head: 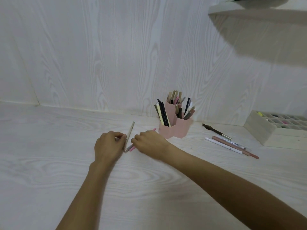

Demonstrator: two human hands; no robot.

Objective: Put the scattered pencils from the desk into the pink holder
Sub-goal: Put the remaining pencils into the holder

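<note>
The pink holder (174,129) stands at mid-desk near the back wall, with several pencils upright in its hexagonal cups. My left hand (108,146) has its fingers closed on a beige pencil (130,131) that lies pointing away from me. My right hand (149,142) is just right of it, fingers curled over a pink pencil (132,148) and a grey one beside it; the pink pencil's far tip (154,129) shows past my knuckles. More pencils (232,146) lie scattered to the right of the holder, one of them a dark brown pencil (216,131).
A pale wooden organiser box (259,128) with many small compartments stands at the right edge of the white wood-grain desk (49,163). A white shelf (249,10) juts out at the top right, above the holder. The wall runs along the back.
</note>
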